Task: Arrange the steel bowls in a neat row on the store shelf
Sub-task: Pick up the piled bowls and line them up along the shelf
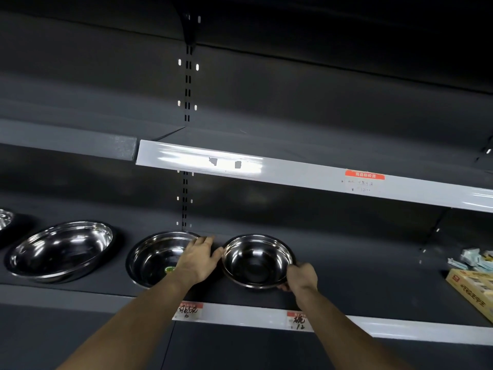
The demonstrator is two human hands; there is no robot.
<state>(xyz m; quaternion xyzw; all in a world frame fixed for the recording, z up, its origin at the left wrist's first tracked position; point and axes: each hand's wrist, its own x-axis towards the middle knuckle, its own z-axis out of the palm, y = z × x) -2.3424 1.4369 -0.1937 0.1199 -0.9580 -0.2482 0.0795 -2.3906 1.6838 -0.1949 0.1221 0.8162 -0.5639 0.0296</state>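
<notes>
Three shiny steel bowls stand in a row on the dark shelf [360, 284]. A small bowl [256, 260] is at the right, and my right hand [300, 276] grips its near right rim. My left hand [198, 259] rests with fingers spread between it and the middle bowl [152, 259], touching the small bowl's left rim and covering part of the middle bowl. That middle bowl has a green sticker inside. A larger bowl [60, 251] stands to the left. The edge of another bowl [4, 217] shows at the far left.
Boxes and packets [473, 279] lie at the shelf's right end. Price tags [298, 320] hang on the white front strip. An upper shelf [293, 174] with a white edge hangs close above the bowls. A slotted upright runs behind the middle bowl.
</notes>
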